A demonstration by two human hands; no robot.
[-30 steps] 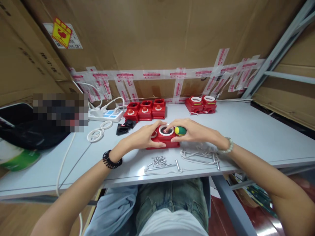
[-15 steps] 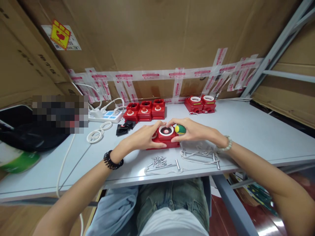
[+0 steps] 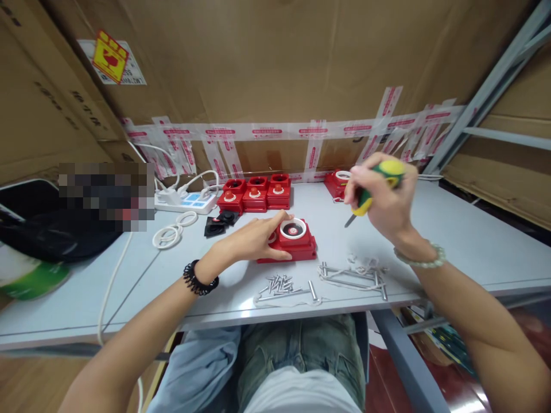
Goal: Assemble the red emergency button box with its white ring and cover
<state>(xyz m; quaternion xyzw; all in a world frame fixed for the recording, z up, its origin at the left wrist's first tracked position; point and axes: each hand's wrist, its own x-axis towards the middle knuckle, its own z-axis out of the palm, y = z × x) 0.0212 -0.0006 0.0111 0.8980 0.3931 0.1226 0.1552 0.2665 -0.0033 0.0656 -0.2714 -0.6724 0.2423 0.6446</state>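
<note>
My left hand [image 3: 262, 236] grips the left side of a red housing [image 3: 301, 250], thumb along its front and fingers over the back. A white ring [image 3: 293, 229] with a dark round centre tops the housing, which rests on the table. Up and to the right, clear of the housing, my right hand [image 3: 385, 201] is closed around a green and yellow screwdriver [image 3: 392, 168]. Its metal shaft points down and left. In front of the housing lie a pile of screws [image 3: 279, 284] and several metal rods [image 3: 353, 280] tangled with white cord.
Several red units [image 3: 255, 194] stand in a row at the back, beside a white power strip [image 3: 187, 202]. Another red unit [image 3: 334, 184] is partly behind my right hand. White rings [image 3: 167, 236] and small black packets [image 3: 215, 225] lie left. A cardboard wall [image 3: 275, 69] closes off the back.
My right hand has let go of the housing's right side and risen to the right, turning the screwdriver so its shaft points downward. My left hand stays on the housing.
</note>
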